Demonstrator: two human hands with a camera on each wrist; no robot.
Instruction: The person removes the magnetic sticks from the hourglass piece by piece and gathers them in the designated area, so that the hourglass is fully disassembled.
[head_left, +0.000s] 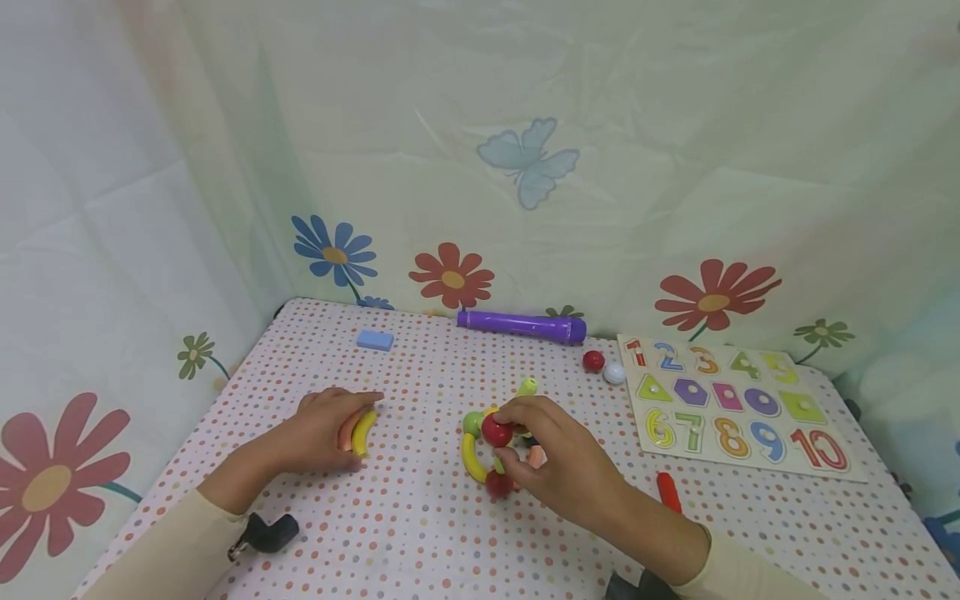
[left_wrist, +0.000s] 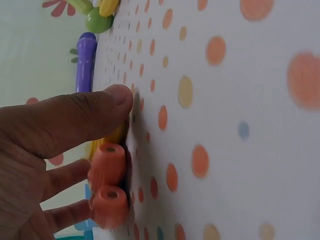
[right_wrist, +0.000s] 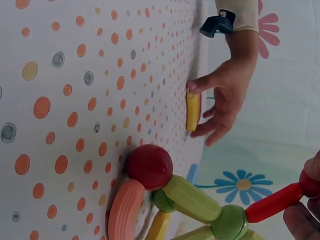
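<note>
My left hand (head_left: 318, 437) rests low over the table at left, thumb and fingers around a yellow curved stick (head_left: 364, 433) and orange curved sticks (left_wrist: 108, 162) lying beside it. On the right, my right hand (head_left: 573, 462) pinches a red ball (head_left: 497, 430) between thumb and fingertips. That ball sits at the end of a red stick (right_wrist: 275, 202), which meets a green ball (right_wrist: 229, 222) in a built frame of balls and sticks. The frame also has a lower red ball (right_wrist: 150, 167), an orange curved stick (right_wrist: 125, 212) and a yellow curved stick (head_left: 472, 460). My right hand hides part of it.
A purple tube (head_left: 521, 327) lies along the back edge, with a blue block (head_left: 375, 340) left of it. Right of the frame are a loose red ball (head_left: 593, 361), a white ball (head_left: 614, 372), a number puzzle board (head_left: 637, 408) and a red stick (head_left: 668, 492) near my forearm.
</note>
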